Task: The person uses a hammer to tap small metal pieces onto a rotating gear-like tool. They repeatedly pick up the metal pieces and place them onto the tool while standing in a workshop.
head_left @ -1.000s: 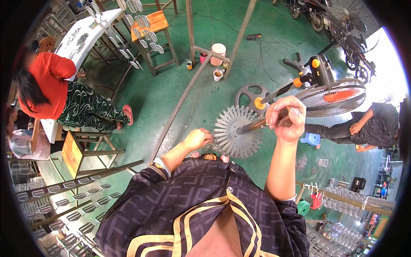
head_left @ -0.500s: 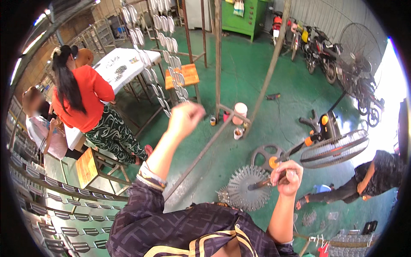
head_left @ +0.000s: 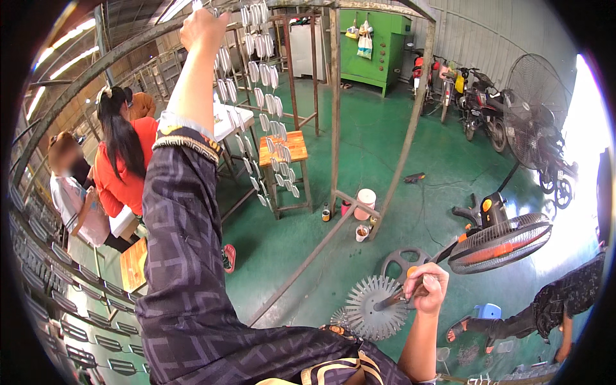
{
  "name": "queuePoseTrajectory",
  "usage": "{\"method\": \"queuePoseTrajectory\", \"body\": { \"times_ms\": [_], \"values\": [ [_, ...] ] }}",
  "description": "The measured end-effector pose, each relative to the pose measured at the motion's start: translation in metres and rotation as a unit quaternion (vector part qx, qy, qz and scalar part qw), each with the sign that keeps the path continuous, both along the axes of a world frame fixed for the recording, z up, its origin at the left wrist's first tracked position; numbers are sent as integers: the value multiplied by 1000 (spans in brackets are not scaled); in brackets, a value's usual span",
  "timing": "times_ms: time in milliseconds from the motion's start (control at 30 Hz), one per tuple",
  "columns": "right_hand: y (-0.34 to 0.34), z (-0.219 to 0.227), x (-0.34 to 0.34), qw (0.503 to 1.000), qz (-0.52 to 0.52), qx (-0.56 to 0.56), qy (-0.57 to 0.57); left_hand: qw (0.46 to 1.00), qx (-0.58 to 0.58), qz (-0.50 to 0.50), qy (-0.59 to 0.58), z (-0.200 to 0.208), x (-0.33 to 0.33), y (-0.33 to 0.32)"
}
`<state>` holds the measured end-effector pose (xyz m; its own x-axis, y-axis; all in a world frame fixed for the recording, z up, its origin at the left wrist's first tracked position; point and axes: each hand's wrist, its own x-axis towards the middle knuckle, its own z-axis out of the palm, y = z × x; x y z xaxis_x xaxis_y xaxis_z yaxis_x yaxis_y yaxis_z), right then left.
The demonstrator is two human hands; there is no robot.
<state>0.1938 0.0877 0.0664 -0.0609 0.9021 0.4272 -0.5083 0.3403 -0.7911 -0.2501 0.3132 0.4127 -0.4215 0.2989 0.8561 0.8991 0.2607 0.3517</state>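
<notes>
Left hand [head_left: 204, 31] now reaches high at the full stretch of the arm, beside the top of the metal frame [head_left: 128, 54]; half a second ago it was well lower, in front of the wooden stool. Its fingers are bent at the upper edge of the view, and I cannot tell whether they close on the frame, on a hanging piece or on nothing. That rise, as I judge it, shifts the work up to where the strands of silver oval pieces [head_left: 264, 45] hang, just to the right of this hand and reaching down past it.

Right hand [head_left: 427, 289] stays low, its fingers curled narrow, close by the upper end of a shaft [head_left: 389, 300]; whether they grip it or pinch something small is unclear. A grey toothed disc [head_left: 371, 314] sits around the shaft, to the left of the right hand and slightly lower in the view. Left hand and disc are well apart. Beyond the right hand stands a fan [head_left: 500, 244] on the green floor [head_left: 378, 154].
</notes>
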Motion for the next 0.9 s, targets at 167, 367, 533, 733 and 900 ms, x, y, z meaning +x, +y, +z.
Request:
{"method": "queuePoseTrajectory", "body": {
  "times_ms": [167,367,533,733,900],
  "values": [
    [0,2,-2,1000,-8,8,-18,1000,-8,18,9,18,-4,-3],
    [1,-2,5,1000,-9,14,-15,986,97,-131,26,23,-46,15],
    [6,-1,5,1000,-7,7,-14,954,104,-276,-55,-3,-25,-10],
    [9,1,2,999,25,-1,23,888,52,-429,-159,-62,19,-58],
    [10,0,3,1000,25,1,16,845,-28,-499,-188,-133,50,-83]
  ]
}}
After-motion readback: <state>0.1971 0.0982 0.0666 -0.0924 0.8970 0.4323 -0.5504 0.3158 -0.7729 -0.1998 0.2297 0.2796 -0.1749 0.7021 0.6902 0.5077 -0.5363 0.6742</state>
